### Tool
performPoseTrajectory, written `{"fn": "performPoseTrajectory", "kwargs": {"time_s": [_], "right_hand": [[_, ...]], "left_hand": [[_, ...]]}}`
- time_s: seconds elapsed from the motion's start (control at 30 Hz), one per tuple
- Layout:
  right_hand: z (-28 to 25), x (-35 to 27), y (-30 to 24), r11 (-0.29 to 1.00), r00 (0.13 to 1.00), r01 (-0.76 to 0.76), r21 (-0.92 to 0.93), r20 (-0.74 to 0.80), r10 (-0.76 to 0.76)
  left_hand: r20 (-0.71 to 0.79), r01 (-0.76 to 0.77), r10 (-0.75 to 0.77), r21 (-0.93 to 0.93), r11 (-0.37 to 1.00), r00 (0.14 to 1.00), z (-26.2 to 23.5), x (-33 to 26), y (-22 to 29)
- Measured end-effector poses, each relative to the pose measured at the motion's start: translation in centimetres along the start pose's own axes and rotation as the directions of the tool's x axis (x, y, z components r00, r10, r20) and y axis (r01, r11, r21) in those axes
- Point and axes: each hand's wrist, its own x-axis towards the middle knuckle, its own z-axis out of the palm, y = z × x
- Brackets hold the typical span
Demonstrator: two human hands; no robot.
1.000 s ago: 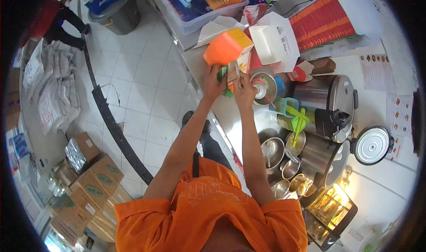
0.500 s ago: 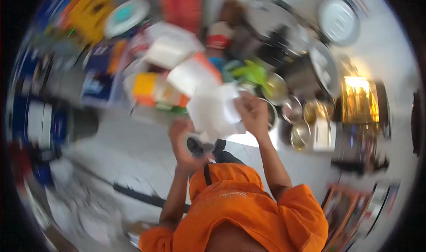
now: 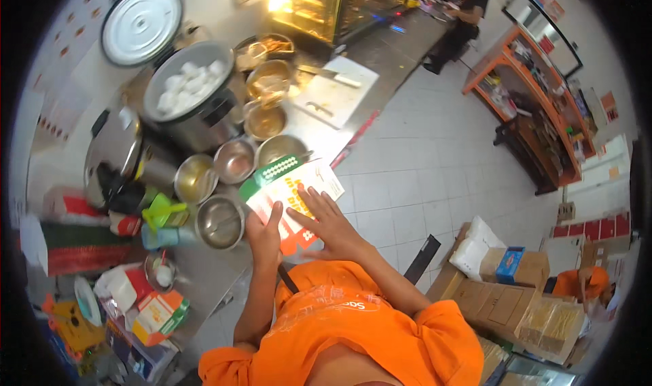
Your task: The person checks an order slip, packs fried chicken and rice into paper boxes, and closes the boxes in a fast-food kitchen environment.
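In front of my body, over the table's edge, is a white, orange and green food carton [image 3: 278,197] with its printed side up. It looks flattened, with a green flap at its far end. My left hand [image 3: 263,238] grips the carton's left edge, thumb on top and the other fingers mostly hidden beneath. Across the printed face, the spread fingers of my right hand [image 3: 331,224] lie open. Close beyond the carton stand a steel bowl [image 3: 221,221] with a utensil in it and another steel bowl [image 3: 282,148].
A large pot [image 3: 193,117] of white round pieces stands at the back left. A white cutting board [image 3: 350,80] with knives lies farther along. Another printed carton [image 3: 159,318] sits at lower left, cardboard boxes [image 3: 485,301] at right. Two people [image 3: 468,19] are farther off.
My view has swung round to the right. Blurred white card was between my hands before; now the carton's printed face shows and my right hand lies flat across it.
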Motion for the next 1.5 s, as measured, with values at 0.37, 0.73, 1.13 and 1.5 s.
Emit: {"fn": "performPoseTrajectory", "kwargs": {"time_s": [0.37,0.73,1.13,1.5], "right_hand": [[-8.9,10.5,26.7,0.683,0.704,-0.302,0.665,-0.328,0.63],[-15.4,24.6,51.2,0.667,0.926,-0.374,0.644,0.297,0.232],[-19.5,30.5,65.0,0.408,0.629,-0.736,0.54,0.768,0.119],[-22.3,36.5,76.2,0.397,0.635,-0.719,0.57,0.771,0.042]], "left_hand": [[0.715,-0.709,0.183,0.559,0.43,0.675,21.8,20.3,-7.6],[0.289,-0.116,0.084,0.094,0.989,0.954,35.8,36.8,-12.2],[-0.488,-0.027,0.023,-0.001,1.0,0.872,47.0,46.0,-14.7],[-0.65,-0.172,-0.122,-0.37,0.913,0.75,55.0,46.2,-13.6]]}}
